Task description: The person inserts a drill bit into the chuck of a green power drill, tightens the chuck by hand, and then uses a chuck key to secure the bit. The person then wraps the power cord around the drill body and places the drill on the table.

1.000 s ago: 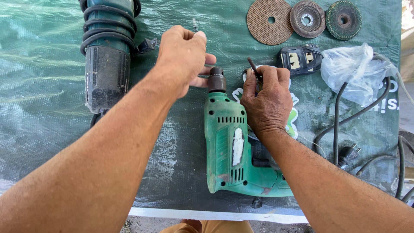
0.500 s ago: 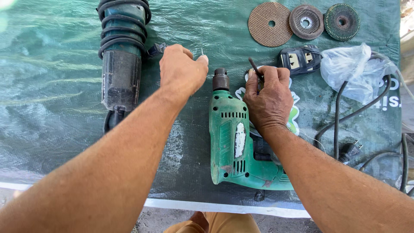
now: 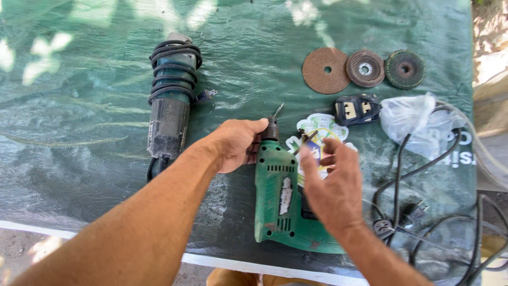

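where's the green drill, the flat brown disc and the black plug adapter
green drill (image 3: 278,198), head view, on its body beside the worn label
flat brown disc (image 3: 325,70), head view, on its face near the centre hole
black plug adapter (image 3: 357,109), head view, on its top face
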